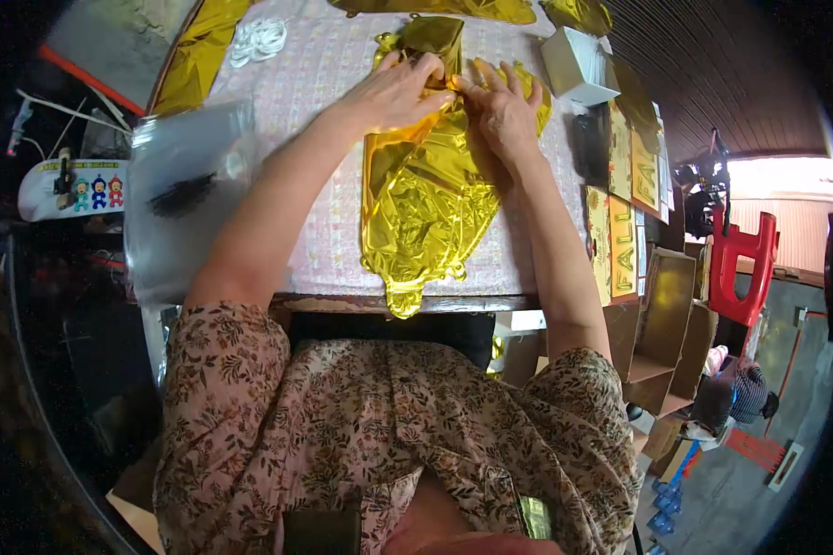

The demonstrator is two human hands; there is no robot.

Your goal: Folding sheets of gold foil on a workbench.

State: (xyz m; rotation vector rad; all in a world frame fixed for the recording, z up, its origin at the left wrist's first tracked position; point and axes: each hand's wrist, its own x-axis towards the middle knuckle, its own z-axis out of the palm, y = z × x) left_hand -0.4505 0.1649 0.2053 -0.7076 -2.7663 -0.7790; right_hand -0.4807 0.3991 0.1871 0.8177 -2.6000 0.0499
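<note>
A shiny gold foil balloon (430, 203), flat and wrinkled, lies lengthwise on the table, its near tip hanging over the front edge. At its far part my left hand (393, 95) is closed, with bent fingers gripping the foil. My right hand (504, 109) meets it from the right, thumb and forefinger pinching the foil while the other fingers spread over more gold foil. The two hands' fingertips nearly touch. Exactly what lies between them is partly hidden by the fingers.
A coil of white ribbon (257, 42) lies at the far left, above clear plastic bags (190, 199). At the right are a white box of cards (578, 69) and printed cards (623, 245). More gold foil (435, 7) borders the far edge. Cardboard boxes (662, 314) stand beyond the right side.
</note>
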